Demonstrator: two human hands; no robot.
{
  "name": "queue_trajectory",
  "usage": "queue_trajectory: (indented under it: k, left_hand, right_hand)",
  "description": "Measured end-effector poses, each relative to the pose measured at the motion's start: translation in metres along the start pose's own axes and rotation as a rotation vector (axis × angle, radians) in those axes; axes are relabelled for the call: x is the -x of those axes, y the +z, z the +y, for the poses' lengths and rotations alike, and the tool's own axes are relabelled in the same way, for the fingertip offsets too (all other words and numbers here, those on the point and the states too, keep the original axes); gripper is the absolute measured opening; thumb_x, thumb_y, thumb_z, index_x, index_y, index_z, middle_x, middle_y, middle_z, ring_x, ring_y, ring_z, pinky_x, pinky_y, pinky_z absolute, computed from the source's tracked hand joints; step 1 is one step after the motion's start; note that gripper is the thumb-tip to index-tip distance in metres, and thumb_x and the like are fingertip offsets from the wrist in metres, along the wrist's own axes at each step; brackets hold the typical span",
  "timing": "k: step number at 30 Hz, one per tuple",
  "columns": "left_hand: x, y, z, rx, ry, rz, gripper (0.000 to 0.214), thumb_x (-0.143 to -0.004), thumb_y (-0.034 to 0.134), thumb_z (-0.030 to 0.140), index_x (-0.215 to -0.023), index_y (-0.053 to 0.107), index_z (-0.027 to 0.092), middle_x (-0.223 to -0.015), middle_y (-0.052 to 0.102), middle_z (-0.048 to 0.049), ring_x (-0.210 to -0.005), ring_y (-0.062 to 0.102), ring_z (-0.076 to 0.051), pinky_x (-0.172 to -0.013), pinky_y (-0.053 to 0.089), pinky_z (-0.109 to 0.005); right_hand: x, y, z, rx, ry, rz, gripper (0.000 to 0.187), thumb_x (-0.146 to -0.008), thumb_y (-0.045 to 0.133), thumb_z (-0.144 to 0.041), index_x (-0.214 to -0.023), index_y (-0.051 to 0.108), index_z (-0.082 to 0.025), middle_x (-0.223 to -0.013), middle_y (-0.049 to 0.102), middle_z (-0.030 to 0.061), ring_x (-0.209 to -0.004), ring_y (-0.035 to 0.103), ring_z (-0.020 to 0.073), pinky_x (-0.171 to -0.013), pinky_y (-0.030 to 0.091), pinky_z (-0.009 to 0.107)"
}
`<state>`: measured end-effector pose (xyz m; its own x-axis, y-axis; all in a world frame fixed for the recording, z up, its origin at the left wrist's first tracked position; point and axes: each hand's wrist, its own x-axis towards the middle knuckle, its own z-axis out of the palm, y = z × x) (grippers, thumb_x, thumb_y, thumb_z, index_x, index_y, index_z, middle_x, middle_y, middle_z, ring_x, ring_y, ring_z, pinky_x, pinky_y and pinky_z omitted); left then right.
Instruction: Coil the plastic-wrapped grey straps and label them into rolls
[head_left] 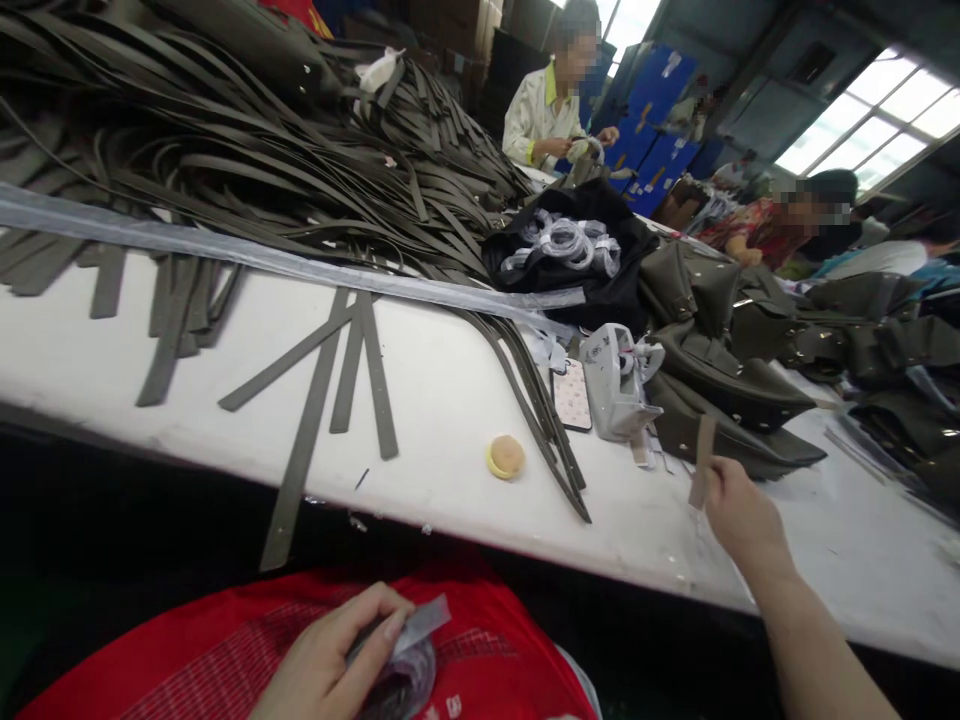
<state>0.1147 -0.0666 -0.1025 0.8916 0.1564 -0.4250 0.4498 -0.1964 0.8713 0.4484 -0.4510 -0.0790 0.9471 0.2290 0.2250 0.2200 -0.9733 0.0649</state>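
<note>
Low in the view, over red cloth, my left hand (330,650) is closed on a roll of clear plastic film (412,668); a loose end of the film sticks out past the thumb. At the right, above the white table (450,400), my right hand (746,515) pinches a short strip of tape (703,465) that stands upright from the fingers. Left of that hand sits a grey-white tape dispenser (611,390), with a phone (572,397) in a patterned case beside it. A round yellow-and-tan object (506,457) lies nearer the front edge.
A large heap of dark olive straps (262,150) covers the left, crossed by a long plastic-covered strip (300,258). Coiled clear-wrapped pieces (566,243) rest on black cloth. Olive bags (720,375) are piled at the right. Two people work across the table.
</note>
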Motion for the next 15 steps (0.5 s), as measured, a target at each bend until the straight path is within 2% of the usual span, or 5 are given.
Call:
queue_trajectory:
  k: [2, 6, 10, 13, 15]
  left_hand:
    - [0.002, 0.002, 0.006, -0.006, -0.023, 0.04, 0.038, -0.096, 0.04, 0.049, -0.086, 0.061, 0.019, -0.082, 0.066, -0.0007, -0.079, 0.062, -0.017, -0.072, 0.048, -0.021]
    - [0.009, 0.007, 0.016, -0.001, -0.034, 0.117, 0.032, -0.094, 0.045, 0.042, -0.086, 0.064, 0.017, -0.081, 0.066, -0.0011, -0.078, 0.061, -0.016, -0.072, 0.047, -0.022]
    - [0.018, 0.014, 0.013, 0.04, -0.12, 0.201, 0.031, -0.092, 0.048, 0.042, -0.09, 0.065, 0.017, -0.079, 0.066, -0.0015, -0.065, 0.06, -0.014, -0.058, 0.044, -0.021]
    - [0.024, 0.021, 0.005, 0.142, -0.203, 0.249, 0.036, -0.092, 0.047, 0.048, -0.096, 0.063, 0.016, -0.068, 0.061, 0.0004, -0.049, 0.053, -0.011, -0.047, 0.04, -0.02]
    - [0.026, 0.025, -0.001, 0.211, -0.226, 0.298, 0.038, -0.091, 0.048, 0.051, -0.097, 0.062, 0.016, -0.064, 0.057, 0.0016, -0.045, 0.052, -0.011, -0.043, 0.038, -0.02]
  right_hand:
    - [0.016, -0.019, -0.029, -0.288, 0.032, -0.047, 0.042, -0.093, 0.042, -0.038, -0.125, 0.056, -0.016, -0.09, 0.071, 0.0114, -0.078, 0.068, 0.0261, -0.066, 0.053, 0.036]
    - [0.053, -0.057, -0.098, -0.832, -0.154, -0.24, 0.068, -0.087, 0.057, -0.052, -0.147, 0.039, -0.026, -0.078, 0.067, 0.002, -0.064, 0.065, 0.0188, -0.058, 0.054, 0.029]
    - [0.08, -0.08, -0.153, -1.012, -0.481, -0.497, 0.034, -0.09, 0.058, -0.043, -0.121, 0.068, -0.032, -0.094, 0.074, 0.0065, -0.078, 0.071, 0.0219, -0.063, 0.059, 0.029]
    - [0.094, -0.085, -0.188, -1.205, -0.747, -0.833, 0.046, -0.09, 0.059, -0.036, -0.136, 0.057, -0.032, -0.124, 0.068, 0.009, -0.106, 0.068, 0.0277, -0.077, 0.062, 0.032]
    - [0.105, -0.086, -0.21, -1.304, -0.723, -0.941, 0.048, -0.088, 0.063, -0.034, -0.135, 0.057, -0.03, -0.121, 0.069, 0.0097, -0.103, 0.07, 0.0265, -0.078, 0.063, 0.031]
